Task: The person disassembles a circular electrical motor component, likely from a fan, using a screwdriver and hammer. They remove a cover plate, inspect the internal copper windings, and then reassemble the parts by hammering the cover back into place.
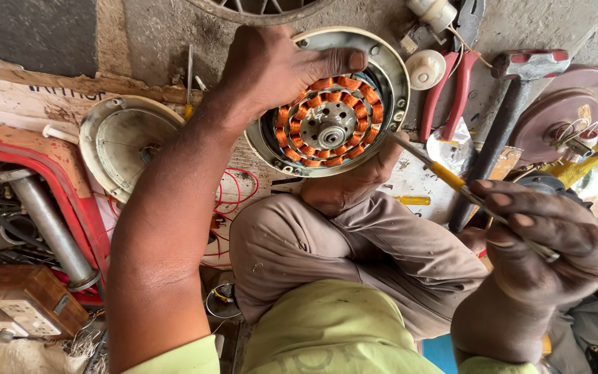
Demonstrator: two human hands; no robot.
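Observation:
A round fan motor [333, 104] with a ring of copper-wound coils and a steel hub rests tilted against my foot [354, 183]. My left hand [275, 66] grips its upper rim, the thumb lying over the coils. In my right hand [548, 239] is a thin screwdriver [444, 173] with a yellow handle, its metal tip touching the motor's right rim. My bent leg in brown trousers lies under the motor.
A cream motor cover [122, 142] lies to the left on cardboard. Red-handled pliers [451, 97], a hammer [503, 125], a white knob [425, 69] and a maroon disc [569, 114] sit at the right. A metal pipe [50, 225], wires and a wooden switch box [19, 301] fill the left.

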